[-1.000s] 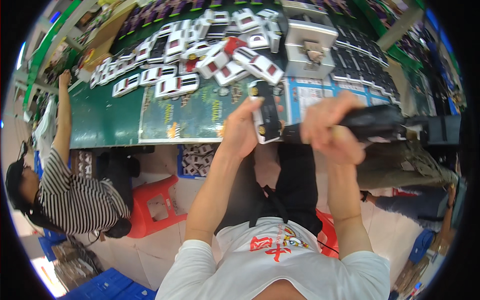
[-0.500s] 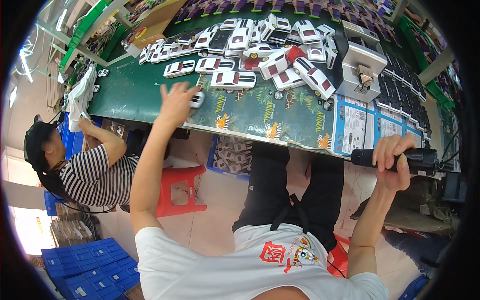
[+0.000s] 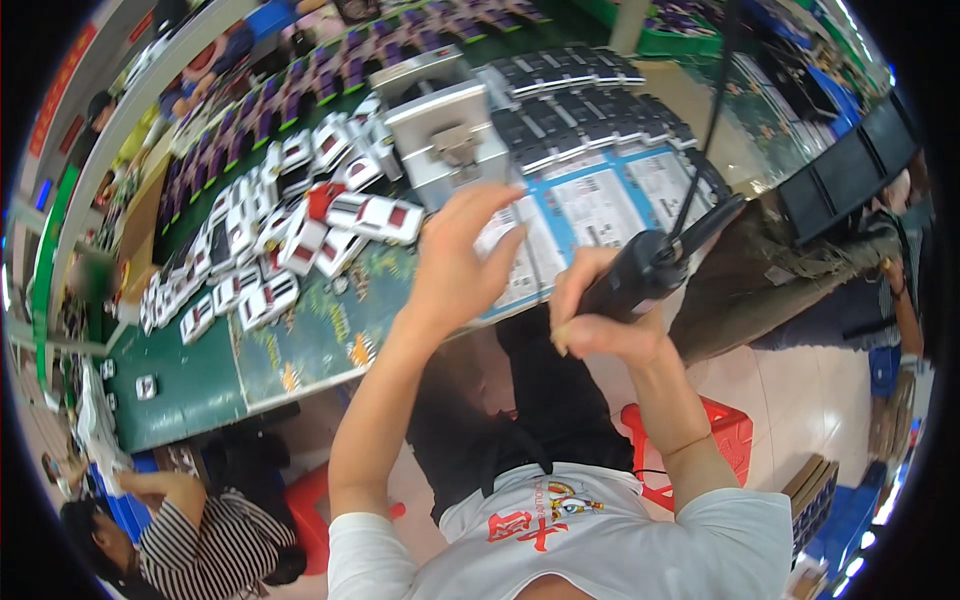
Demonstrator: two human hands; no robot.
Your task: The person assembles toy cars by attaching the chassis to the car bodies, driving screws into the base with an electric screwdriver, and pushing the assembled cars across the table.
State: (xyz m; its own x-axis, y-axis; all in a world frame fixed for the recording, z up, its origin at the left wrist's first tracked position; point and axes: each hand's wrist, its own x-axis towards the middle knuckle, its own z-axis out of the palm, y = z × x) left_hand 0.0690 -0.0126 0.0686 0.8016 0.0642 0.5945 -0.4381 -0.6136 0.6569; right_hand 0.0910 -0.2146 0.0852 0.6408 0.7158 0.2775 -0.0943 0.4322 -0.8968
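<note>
My right hand (image 3: 610, 325) is wrapped round a black corded power tool (image 3: 632, 275), cylindrical like an electric screwdriver; its tip cannot be made out. My left hand (image 3: 455, 260) is empty, thumb and fingers apart, over the table edge in front of a silver metal fixture (image 3: 448, 145). To its left lies a heap of white toy cars (image 3: 375, 217) with dark stripes and red-brown windows. One white toy car (image 3: 146, 386) sits alone on the green tabletop at the far left.
Rows of black car bases (image 3: 560, 125) stand behind printed blue-and-white sheets (image 3: 585, 205). Purple parts (image 3: 340, 75) line the back. A cable (image 3: 712, 120) hangs at the right, near a black tray (image 3: 850, 170). A person in a striped top (image 3: 215, 540) sits at the left.
The view has turned right. My left hand has left the toy car at the left and come across to the fixture. My right hand still grips the tool, now closer to my left.
</note>
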